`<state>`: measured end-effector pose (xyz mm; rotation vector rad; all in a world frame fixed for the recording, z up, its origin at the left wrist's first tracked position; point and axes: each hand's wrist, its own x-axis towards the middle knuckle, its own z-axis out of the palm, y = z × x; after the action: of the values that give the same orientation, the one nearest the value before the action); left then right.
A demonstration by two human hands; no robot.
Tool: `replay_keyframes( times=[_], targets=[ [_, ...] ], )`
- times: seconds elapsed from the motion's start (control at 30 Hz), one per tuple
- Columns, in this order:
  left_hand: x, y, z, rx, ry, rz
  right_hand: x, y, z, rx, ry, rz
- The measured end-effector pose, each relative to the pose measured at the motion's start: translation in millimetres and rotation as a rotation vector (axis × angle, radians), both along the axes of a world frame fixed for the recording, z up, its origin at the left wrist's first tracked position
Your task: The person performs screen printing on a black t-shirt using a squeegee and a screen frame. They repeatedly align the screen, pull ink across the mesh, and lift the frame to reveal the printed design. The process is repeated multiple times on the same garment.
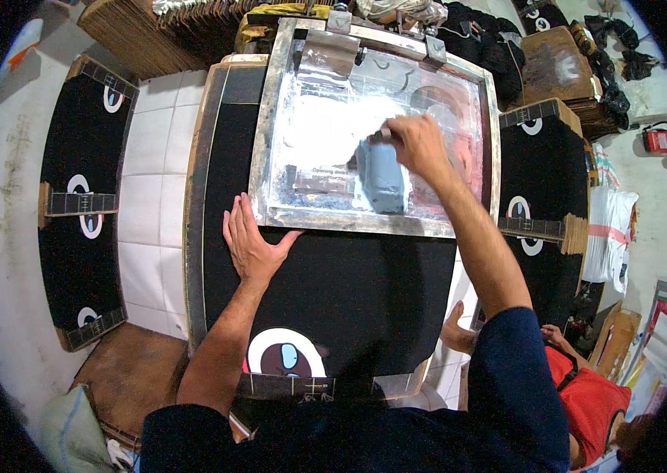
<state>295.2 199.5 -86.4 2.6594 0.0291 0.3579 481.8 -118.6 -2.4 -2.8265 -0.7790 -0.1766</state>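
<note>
A screen-printing frame (365, 228) lies over black cloth (333, 276) on a long board. Its mesh is smeared with white, and a light blue ink patch (385, 180) runs down the middle. My right hand (419, 144) is closed round a squeegee (381, 135) above the far end of the blue patch; motion blurs the tool, and its blade is hard to make out. With fingers and thumb spread, my left hand (253, 244) rests at the frame's near left corner. Nearer me, the cloth carries a printed cartoon eye (286, 355).
More black cloths with eye prints lie on boards at left (81, 162) and right (542, 177). Metal hinge clamps (339, 21) hold the frame's far edge. A person in a red top (590, 398) is at lower right, and another hand (457, 331) shows beside the board.
</note>
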Motion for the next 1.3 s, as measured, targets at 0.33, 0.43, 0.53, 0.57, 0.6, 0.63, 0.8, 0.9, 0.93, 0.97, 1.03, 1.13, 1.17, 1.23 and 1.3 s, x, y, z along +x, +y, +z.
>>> replay_keyframes(
  times=[0.33,0.43,0.53,0.57,0.6,0.63,0.8,0.9,0.93,0.97,1.03,1.13,1.17,1.23,1.3],
  targets=[
    [-1.1,2.0,-2.8,0.016,0.047,0.001,54.1,1.1,-18.5,0.117,-0.124,-0.156],
    [-0.7,2.4,-4.4,0.036,0.049,-0.012,34.2,1.3,-15.5,0.060,-0.074,-0.131],
    [-0.4,2.6,-4.3,0.009,0.077,-0.016,-14.6,-4.9,-4.8,0.010,0.039,-0.109],
    [-0.1,2.8,-3.9,0.005,0.073,-0.019,-20.8,-6.6,-1.2,-0.005,0.119,-0.116],
    [0.0,2.8,-3.6,0.008,0.073,-0.018,-20.5,-7.7,1.1,-0.020,0.147,-0.108],
    [-0.5,2.8,-3.2,0.017,0.086,-0.015,-15.6,-7.7,1.1,0.028,0.101,-0.100],
    [-0.1,3.5,-3.6,0.012,0.085,-0.011,63.6,-0.6,-17.9,0.074,-0.060,-0.211],
    [-0.4,3.5,-4.6,0.028,0.078,-0.016,59.4,-0.8,-27.5,0.099,-0.067,-0.165],
    [-0.2,3.0,-4.7,0.036,0.066,-0.020,49.2,-2.2,-26.8,0.130,-0.107,-0.130],
    [0.0,2.3,-4.6,0.036,0.070,-0.018,35.0,-4.4,-24.5,0.092,-0.034,-0.140],
    [0.1,1.1,-3.6,0.046,0.065,-0.004,-10.8,-8.8,-19.2,0.078,-0.015,-0.100],
    [0.8,-0.5,-0.1,0.050,0.059,-0.003,-43.4,-6.9,-11.2,-0.025,0.124,-0.192],
    [0.9,-0.7,1.1,0.054,0.065,0.001,-46.4,-5.9,-9.2,0.022,0.020,-0.169],
    [0.4,-0.9,2.6,0.048,0.050,0.001,-49.9,-4.3,-6.7,0.052,-0.034,-0.164],
    [-0.9,0.3,2.9,0.035,0.048,-0.008,-62.1,-4.8,-4.8,0.045,-0.016,-0.202]
  ],
)
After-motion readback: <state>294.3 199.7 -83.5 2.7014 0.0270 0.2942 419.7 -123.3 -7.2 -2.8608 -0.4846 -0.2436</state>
